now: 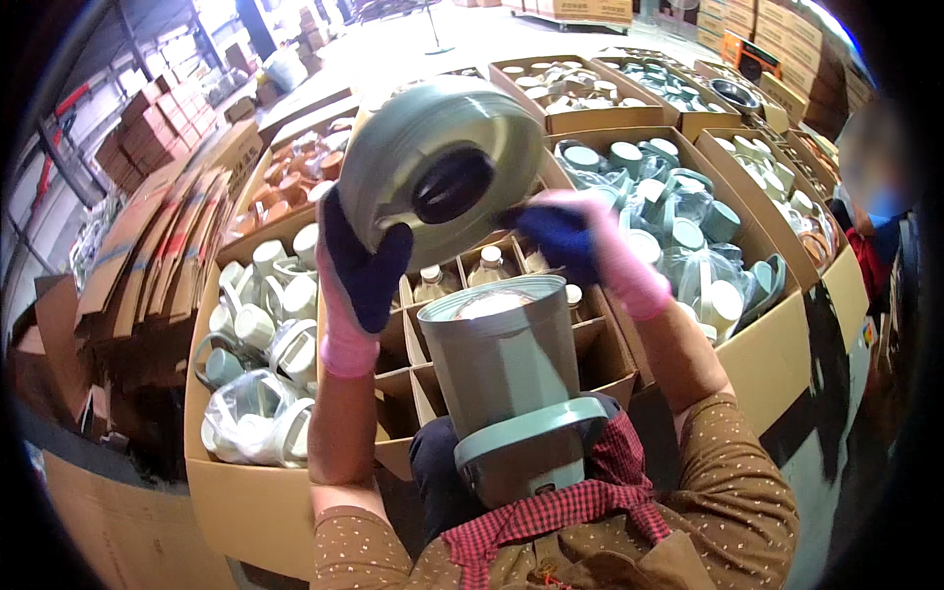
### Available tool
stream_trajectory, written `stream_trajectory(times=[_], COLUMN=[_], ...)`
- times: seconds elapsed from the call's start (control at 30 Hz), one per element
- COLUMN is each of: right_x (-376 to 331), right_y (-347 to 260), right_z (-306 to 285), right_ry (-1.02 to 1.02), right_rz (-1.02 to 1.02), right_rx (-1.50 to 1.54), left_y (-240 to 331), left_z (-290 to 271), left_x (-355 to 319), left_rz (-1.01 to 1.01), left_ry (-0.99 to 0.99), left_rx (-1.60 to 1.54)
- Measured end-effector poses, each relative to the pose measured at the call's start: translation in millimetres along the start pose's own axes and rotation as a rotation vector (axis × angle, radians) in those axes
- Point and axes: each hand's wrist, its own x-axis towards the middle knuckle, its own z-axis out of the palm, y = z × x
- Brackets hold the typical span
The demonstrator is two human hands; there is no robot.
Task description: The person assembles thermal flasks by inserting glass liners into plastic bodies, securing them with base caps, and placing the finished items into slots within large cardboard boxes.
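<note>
My left hand (pixel 366 265), in a pink glove with a dark blue palm, grips a big thick grey-green disc (pixel 393 147) by its lower left edge. The disc has ring-like lines, a dark round middle and some motion blur; it looks like a roll. Just right of it is my gloved right hand (pixel 580 241), its fingers smeared and partly hidden. Between my knees stands a grey-green jug body (pixel 501 359), open at the top with something shiny inside. A curved pale green handle (pixel 536 433) crosses its near side.
Behind the jug is a divided carton (pixel 393 393) with several capped bottles (pixel 489 264). Cartons of white jugs (pixel 258 324) and bagged blue-green jugs (pixel 688 231) flank it. Flattened cardboard (pixel 147 256) is stacked at left. Another person (pixel 880 197) is at the right edge.
</note>
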Motion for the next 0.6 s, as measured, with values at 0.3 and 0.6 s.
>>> stream_trajectory(times=[0.3, 0.6], right_x=[20, 16], right_y=[42, 102], right_z=[3, -8], right_ry=[-0.177, -0.182], right_rz=[-0.421, -0.431], right_rx=[0.119, 0.032], left_y=[-50, -42], left_z=[14, 31], left_x=[-24, -34], left_rz=[-0.169, -0.067], left_ry=[-0.541, -0.521], left_rx=[-0.783, -0.553])
